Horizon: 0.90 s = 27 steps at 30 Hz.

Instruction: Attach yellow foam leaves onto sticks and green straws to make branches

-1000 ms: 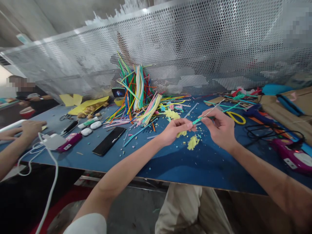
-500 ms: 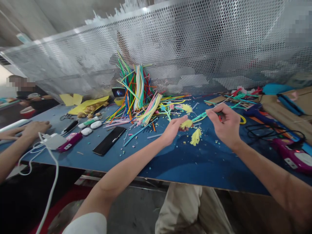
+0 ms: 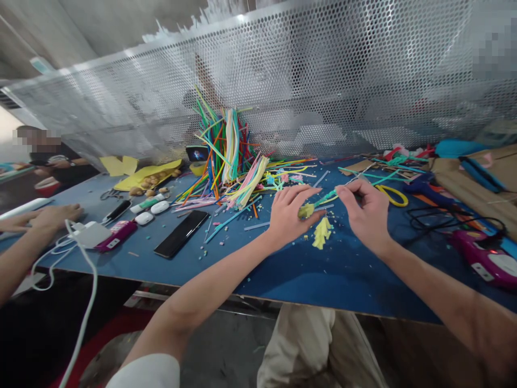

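My right hand pinches a green fuzzy stem between thumb and fingers, over the blue table. The stem runs left to a yellow fringed flower piece. My left hand surrounds that piece, its thumb below and fingers above, held apart with a gap between their tips. Part of the piece is hidden by the hand. A second yellow fringed piece hangs or lies just below my left thumb; whether it joins the stem I cannot tell. A yellow loop lies right of my right hand.
Colored pipe cleaners stand bunched at the back before a perforated metal screen. A black phone lies left, a purple device with a black cable right. Another person's hand rests at far left. Small scraps litter the blue table.
My left hand has turned over, from under the yellow piece to around it, fingers spreading. My right hand has shifted slightly left, uncovering more of the yellow loop. The red-and-dark item in its palm no longer shows.
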### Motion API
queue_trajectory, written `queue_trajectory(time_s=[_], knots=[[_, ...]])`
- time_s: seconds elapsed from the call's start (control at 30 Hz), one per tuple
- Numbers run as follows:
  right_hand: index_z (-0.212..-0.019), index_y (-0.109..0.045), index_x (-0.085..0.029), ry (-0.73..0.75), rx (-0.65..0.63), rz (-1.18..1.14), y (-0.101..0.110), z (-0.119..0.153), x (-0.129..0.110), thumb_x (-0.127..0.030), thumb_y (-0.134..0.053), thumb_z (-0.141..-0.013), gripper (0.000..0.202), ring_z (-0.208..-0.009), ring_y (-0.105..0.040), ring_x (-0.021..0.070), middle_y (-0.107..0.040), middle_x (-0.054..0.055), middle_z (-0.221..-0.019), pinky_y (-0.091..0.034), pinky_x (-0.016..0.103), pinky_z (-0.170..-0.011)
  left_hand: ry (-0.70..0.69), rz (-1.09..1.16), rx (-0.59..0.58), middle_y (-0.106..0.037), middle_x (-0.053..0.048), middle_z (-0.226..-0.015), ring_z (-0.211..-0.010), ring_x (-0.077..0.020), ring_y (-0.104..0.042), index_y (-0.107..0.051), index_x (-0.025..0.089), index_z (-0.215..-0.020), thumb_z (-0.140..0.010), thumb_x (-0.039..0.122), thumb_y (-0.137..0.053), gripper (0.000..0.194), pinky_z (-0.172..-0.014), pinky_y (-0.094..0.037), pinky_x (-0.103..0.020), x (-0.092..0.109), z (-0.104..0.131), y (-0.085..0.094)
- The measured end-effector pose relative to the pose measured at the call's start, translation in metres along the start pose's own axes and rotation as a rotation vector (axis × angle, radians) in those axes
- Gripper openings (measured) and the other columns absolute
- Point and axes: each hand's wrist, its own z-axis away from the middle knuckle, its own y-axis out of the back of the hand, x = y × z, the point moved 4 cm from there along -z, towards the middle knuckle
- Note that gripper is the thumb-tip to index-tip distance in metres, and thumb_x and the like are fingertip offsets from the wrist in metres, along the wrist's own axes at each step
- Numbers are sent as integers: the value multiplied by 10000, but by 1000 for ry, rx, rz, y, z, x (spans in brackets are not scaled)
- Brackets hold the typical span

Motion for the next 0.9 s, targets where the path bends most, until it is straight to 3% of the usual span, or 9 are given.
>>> queue_trajectory(time_s=[0.13,0.3,0.43,0.6,0.77,0.9], knots=[[-735,-628,-219,3,-19,-10,-3,2,-1,-395,-655,-877,228,-588,-481,130,-578,-7,-674,-421,292,-559,41,38,10,-742,-34,-1063,-1004,-181,-666,-715,254,-1057,-886,413,-677,236,-913,-458,-352,-6,0,1],[-769,-676,-215,-15,-22,-33,-4,3,-1,-407,-663,-873,219,-657,-573,163,-667,26,-748,-468,312,-602,73,124,38,-765,-25,-971,-928,-174,-686,-739,252,-990,-889,382,-683,174,-870,-461,-354,-9,-1,3],[-808,-680,-229,23,-55,-99,-5,2,-1,-363,-664,-882,154,-785,-648,185,-715,36,-859,-516,324,-692,250,288,7,-756,-34,-891,-880,-180,-679,-743,238,-926,-898,415,-658,198,-864,-491,-360,-12,-3,4],[-811,-669,-238,174,-87,-195,-2,-4,-3,-284,-674,-880,83,-807,-648,175,-695,17,-840,-527,331,-723,554,782,-209,-736,-40,-925,-863,-169,-665,-731,204,-854,-869,504,-651,311,-835,-521,-327,-16,1,-8],[-852,-677,-258,271,-227,-224,2,-8,-10,-290,-667,-885,47,-808,-625,185,-659,19,-843,-528,354,-720,812,1307,-456,-688,-46,-745,-701,-129,-620,-693,163,-715,-729,494,-786,344,-726,-505,-288,-15,8,-22],[-822,-661,-279,214,-303,-151,3,-10,-9,-385,-653,-887,125,-808,-621,204,-645,31,-847,-534,379,-739,912,1393,-577,-696,-76,-764,-681,-146,-627,-674,160,-691,-674,468,-828,344,-697,-522,-308,-13,10,-26]])
